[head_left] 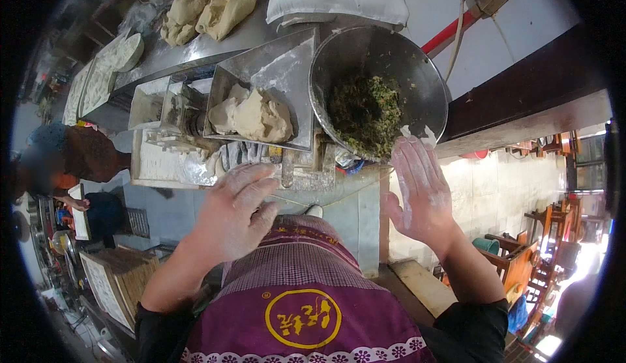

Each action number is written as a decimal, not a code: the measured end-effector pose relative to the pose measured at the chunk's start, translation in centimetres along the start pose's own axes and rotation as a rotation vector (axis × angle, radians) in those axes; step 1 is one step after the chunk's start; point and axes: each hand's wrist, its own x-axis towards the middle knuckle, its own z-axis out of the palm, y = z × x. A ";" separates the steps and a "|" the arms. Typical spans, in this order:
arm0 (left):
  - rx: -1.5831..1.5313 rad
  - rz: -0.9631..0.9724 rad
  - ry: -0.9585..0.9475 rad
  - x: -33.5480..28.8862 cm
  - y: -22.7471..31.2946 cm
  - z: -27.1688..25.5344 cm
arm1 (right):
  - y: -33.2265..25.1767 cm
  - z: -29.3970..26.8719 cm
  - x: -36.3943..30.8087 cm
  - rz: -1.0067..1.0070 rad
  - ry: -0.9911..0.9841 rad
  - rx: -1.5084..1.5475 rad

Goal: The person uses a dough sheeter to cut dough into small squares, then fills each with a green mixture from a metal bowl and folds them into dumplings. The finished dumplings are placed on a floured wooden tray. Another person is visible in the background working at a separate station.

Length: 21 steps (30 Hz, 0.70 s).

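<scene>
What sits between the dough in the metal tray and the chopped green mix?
In the head view, the walls of the tray and the metal bowl separate the dough from the mix.

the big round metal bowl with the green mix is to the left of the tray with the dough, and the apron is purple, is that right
Not quite: in the head view, the big round metal bowl with the green mix is to the right of the tray with the dough. The apron is purple, as you say.

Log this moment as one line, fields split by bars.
left hand: open, near tray | right hand: open, floury, by bowl | tray: dough | bowl: chopped green mix
</scene>
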 end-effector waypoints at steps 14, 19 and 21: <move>-0.018 -0.048 -0.108 0.4 -0.4 -0.7 | 1.0 -0.9 0.9 0.023 -0.100 -0.108; -0.006 -0.014 -0.143 -0.7 -2.4 -1.2 | 0.2 -0.4 -1.4 0.085 -0.072 -0.114; -0.007 -0.072 -0.127 -1.0 -3.2 -1.0 | 0.4 -1.1 -1.2 0.092 -0.150 -0.083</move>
